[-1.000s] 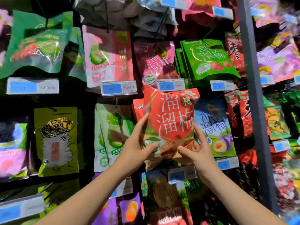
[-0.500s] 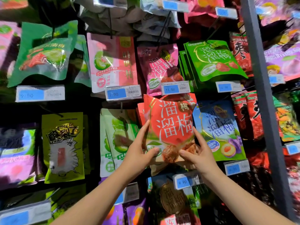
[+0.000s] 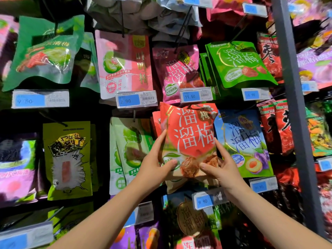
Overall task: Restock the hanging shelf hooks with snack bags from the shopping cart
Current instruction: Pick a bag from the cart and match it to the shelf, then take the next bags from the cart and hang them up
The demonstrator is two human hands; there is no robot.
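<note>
Left hand (image 3: 154,165) and right hand (image 3: 221,166) pinch lower corners of red plum snack bag (image 3: 188,135), centre frame, just under 11.50 price tag (image 3: 195,95)

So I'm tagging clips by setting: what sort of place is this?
Most likely a shop's snack aisle: bags like the green bag hang on hooks, price tags such as the 11.50 tag sit below, and a red bag is held up there.
</note>
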